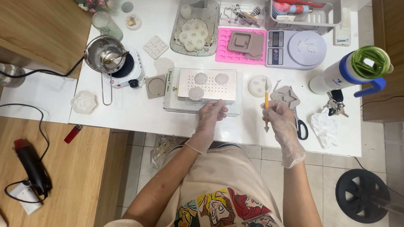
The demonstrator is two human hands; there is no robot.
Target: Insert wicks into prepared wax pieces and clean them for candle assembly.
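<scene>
White table [139,113], tile floor; L hand [212,111] open on tray [202,107], R hand [277,115] grips stick [266,110].

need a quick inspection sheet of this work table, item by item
surface: white table, crowded along the back edge
job's things: clear box topped by a perforated plate carrying three pale round pieces; orange-handled tool
clutter: pink mould, scale, scissors, keys, bottle, crumpled tissue, red lighter
grip: left hand, gloved, rests on the box's front edge; right hand, gloved, pinches the tool upright
cables: black cord runs from the hot plate, which carries a metal pot; another cord leads to the heat gun
surroundings: wooden side desk, tiled floor, black fan
</scene>
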